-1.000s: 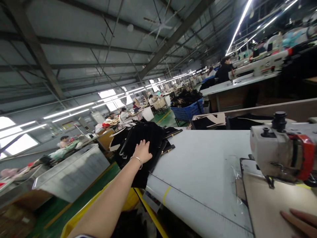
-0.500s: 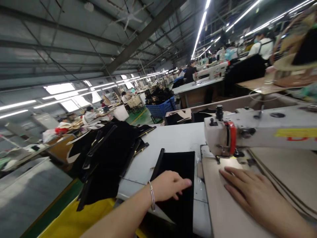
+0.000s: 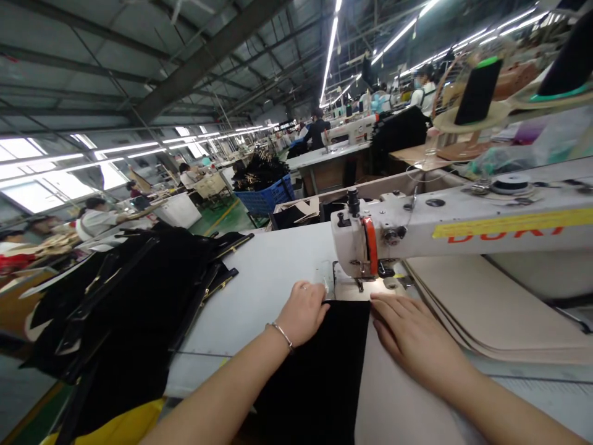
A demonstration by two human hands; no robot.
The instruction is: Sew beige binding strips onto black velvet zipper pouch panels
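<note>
A black fabric panel lies with its far edge just in front of the sewing machine's needle area, its right side over a beige panel. My left hand, with a bracelet at the wrist, has its fingers closed on the black panel's far left corner. My right hand lies flat on the beige panel, fingertips at the black panel's far right corner. The white sewing machine stands just beyond both hands, its presser foot above the lit plate.
Black pieces with dark edging are heaped at the left. Beige panels lie stacked under the machine arm. Beyond the table are a blue crate of black pieces and thread cones. Several people work farther back.
My left hand has carried the black panel forward and right, onto the beige panel's left side near the needle. The view has turned right.
</note>
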